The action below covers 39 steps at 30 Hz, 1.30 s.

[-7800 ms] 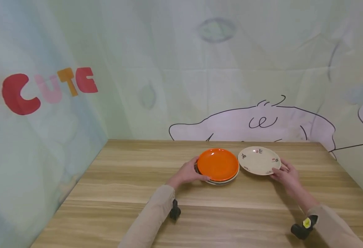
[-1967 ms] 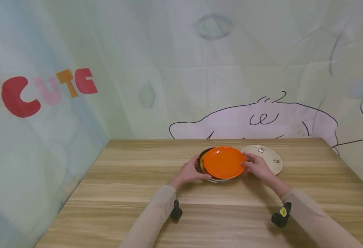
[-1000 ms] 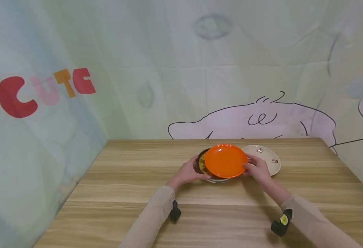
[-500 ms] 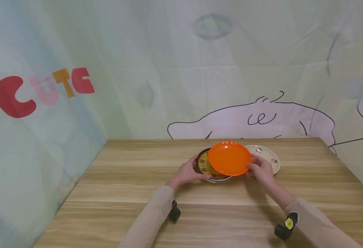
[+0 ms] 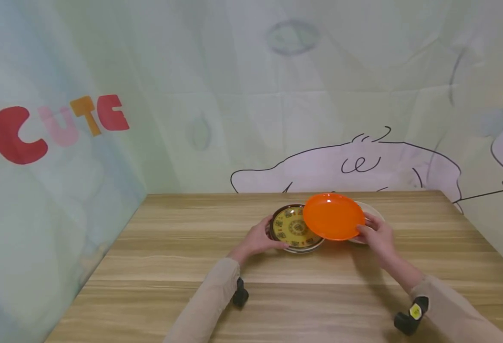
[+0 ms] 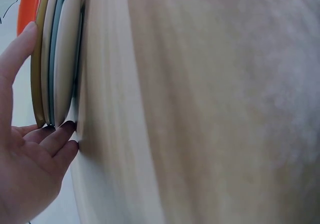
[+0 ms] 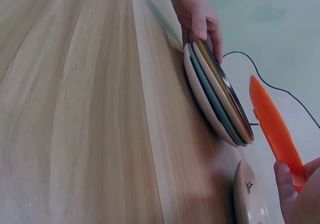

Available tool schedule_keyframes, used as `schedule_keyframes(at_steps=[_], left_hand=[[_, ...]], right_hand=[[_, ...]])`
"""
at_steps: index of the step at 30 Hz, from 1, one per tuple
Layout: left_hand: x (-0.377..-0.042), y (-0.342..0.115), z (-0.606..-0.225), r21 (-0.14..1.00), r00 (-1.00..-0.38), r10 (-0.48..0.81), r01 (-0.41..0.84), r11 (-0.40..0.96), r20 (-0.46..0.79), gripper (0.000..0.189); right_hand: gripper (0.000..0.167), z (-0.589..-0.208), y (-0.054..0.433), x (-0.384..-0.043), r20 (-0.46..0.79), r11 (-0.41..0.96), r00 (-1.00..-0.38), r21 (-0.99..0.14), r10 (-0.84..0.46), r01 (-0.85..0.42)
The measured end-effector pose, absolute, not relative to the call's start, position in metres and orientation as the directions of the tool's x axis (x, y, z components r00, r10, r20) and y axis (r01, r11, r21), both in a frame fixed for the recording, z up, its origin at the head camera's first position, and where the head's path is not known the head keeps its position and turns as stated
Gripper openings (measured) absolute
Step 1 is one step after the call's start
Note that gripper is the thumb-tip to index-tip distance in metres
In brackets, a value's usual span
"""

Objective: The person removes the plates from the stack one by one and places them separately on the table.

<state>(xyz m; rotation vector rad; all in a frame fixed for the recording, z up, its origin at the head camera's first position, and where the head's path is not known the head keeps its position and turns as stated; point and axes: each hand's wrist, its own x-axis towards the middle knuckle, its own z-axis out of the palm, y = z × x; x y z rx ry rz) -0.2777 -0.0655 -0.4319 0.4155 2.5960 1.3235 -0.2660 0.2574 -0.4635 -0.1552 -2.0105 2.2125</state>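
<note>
My right hand (image 5: 379,237) pinches the right rim of an orange plate (image 5: 333,216) and holds it in the air, tilted. Beneath its left edge, a yellow patterned plate (image 5: 293,229) with a dark brown rim tops a stack. My left hand (image 5: 257,239) grips the left side of this stack, thumb over the top rim and fingers along the edge. Seen edge-on in the right wrist view, the stack holds several plates, among them a teal one and a cream bottom plate (image 7: 199,87). A cream floral plate (image 7: 251,196) lies on the table, mostly behind the orange plate in the head view.
The wooden table (image 5: 182,238) meets a printed cloth backdrop (image 5: 217,109) at its back edge. A black wrist camera (image 5: 240,294) sits at the left cuff and another black wrist camera (image 5: 411,317) at the right cuff.
My right hand has lifted the orange plate off the stack and moved it right, over the cream floral plate let go earlier. The yellow plate is now uncovered. My left hand stays put.
</note>
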Motion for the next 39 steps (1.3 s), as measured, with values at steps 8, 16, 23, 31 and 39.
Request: schedule_keyframes(at_steps=[8, 16, 23, 31, 39], left_hand=[[-0.278, -0.065, -0.432, 0.81, -0.945, 0.322, 0.139, 0.57, -0.065, 0.105], [-0.278, -0.064, -0.433, 0.816, -0.944, 0.324, 0.135, 0.562, -0.066, 0.105], [-0.277, -0.064, -0.433, 0.824, -0.943, 0.326, 0.138, 0.55, -0.06, 0.104], [-0.278, -0.064, -0.434, 0.814, -0.944, 0.323, 0.139, 0.563, -0.062, 0.104], [-0.279, -0.065, -0.433, 0.816, -0.945, 0.32, 0.132, 0.563, -0.068, 0.104]], right_hand=[[0.059, -0.444, 0.273, -0.248, 0.028, -0.117, -0.984, -0.992, 0.178, -0.049], [0.046, -0.431, 0.298, -0.234, 0.027, -0.115, -0.969, -0.992, 0.244, -0.056], [0.066, -0.447, 0.332, -0.239, 0.024, -0.081, -0.954, -0.995, 0.298, -0.051], [0.071, -0.465, 0.365, -0.24, -0.053, -0.172, -0.926, -0.985, 0.373, -0.014], [0.073, -0.461, 0.376, -0.233, -0.117, -0.188, -0.881, -0.982, 0.459, 0.033]])
